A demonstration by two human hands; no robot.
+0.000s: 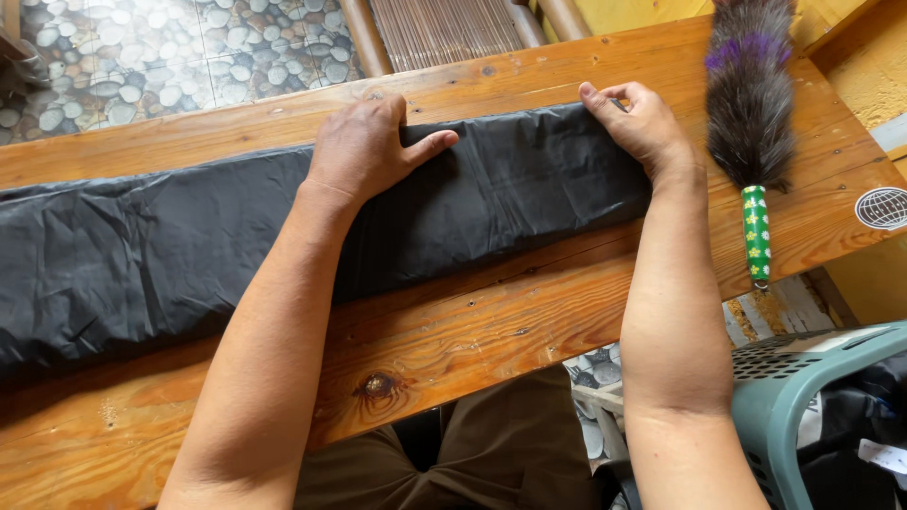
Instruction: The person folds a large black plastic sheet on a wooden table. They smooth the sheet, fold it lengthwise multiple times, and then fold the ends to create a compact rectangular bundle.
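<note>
1. While a long black plastic sheet (170,250), folded into a band, is lying lengthwise across the wooden table (491,331), its left end is running out of view and its right end is stopping short of the table's right side.
2. Moving right, the left hand (364,146) is pressing down on the band near its far edge, palm flat, fingers curled over that edge and thumb stretched out to the right; it is holding nothing, only pinning the plastic.
3. Further right, the right hand (642,123) is resting on the band's right end, fingers bent and tips pushing into the far corner, not closed around anything.
4. To my eye, good work here means keeping both palms flat, holding the far edges lined up, and pushing trapped air outward so the slippery plastic is not creeping or wrinkling.
5. Just beside the right hand, a feather duster (751,94) with a green handle is lying on the table, apart from the plastic.
6. At the lower right, a green plastic basket (784,397) is standing below the table edge.
</note>
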